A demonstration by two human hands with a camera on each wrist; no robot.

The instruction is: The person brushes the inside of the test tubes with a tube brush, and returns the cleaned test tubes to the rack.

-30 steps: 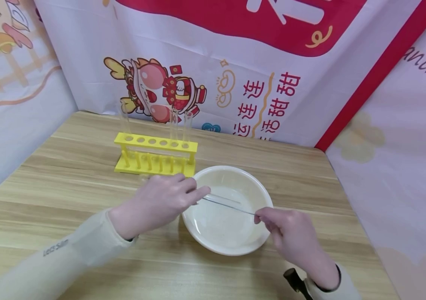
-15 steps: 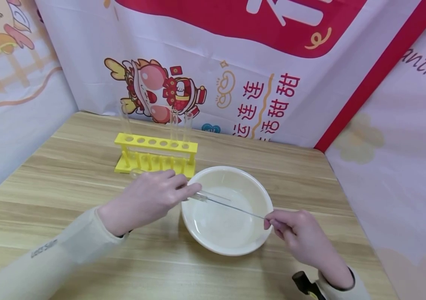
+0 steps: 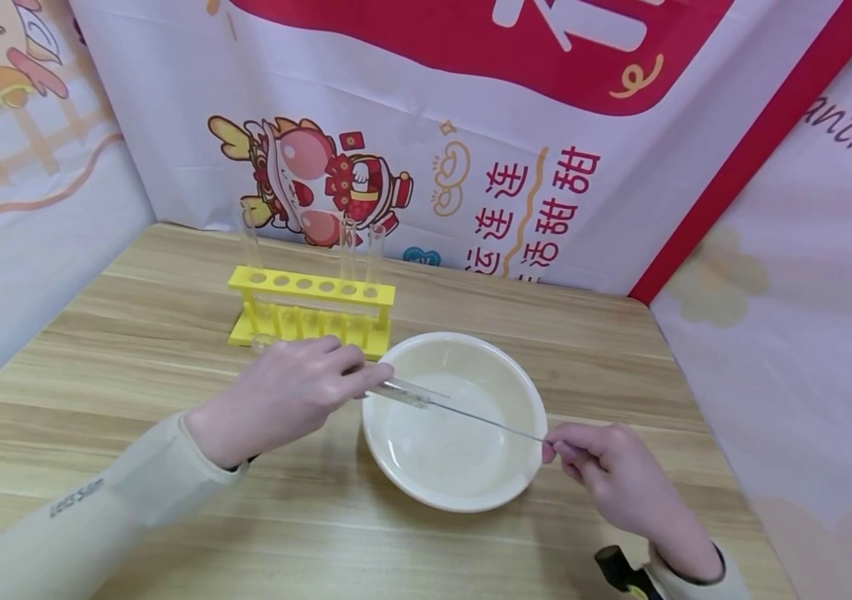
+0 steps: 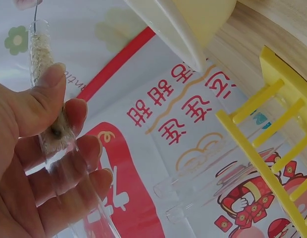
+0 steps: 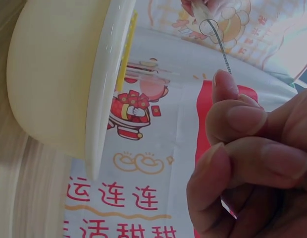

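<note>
My left hand [image 3: 283, 400] grips a clear glass test tube [image 3: 405, 394], tilted with its mouth toward the right hand. In the left wrist view, the pale bristles of a test tube brush [image 4: 42, 57] sit inside the tube, between its mouth and the fingers. My right hand [image 3: 617, 471] pinches the end of the brush's thin wire handle [image 3: 488, 420], which runs out of the tube mouth. Tube and wire pass above a cream-white basin [image 3: 441, 475]. In the right wrist view, the twisted wire [image 5: 222, 47] reaches from the fingertips to the tube.
Behind the left hand stands a yellow test tube rack [image 3: 315, 284] with several holes and pegs; clear tubes [image 3: 376, 250] stand upright in it. A black object [image 3: 616, 568] is at the right wrist. Printed cloth [image 3: 426, 100] backs the wooden table [image 3: 306, 533].
Both hands have moved apart, the left one leftward with the tube and the right one rightward and down with the wire. The bristles now show near the tube mouth. The basin and rack stay put.
</note>
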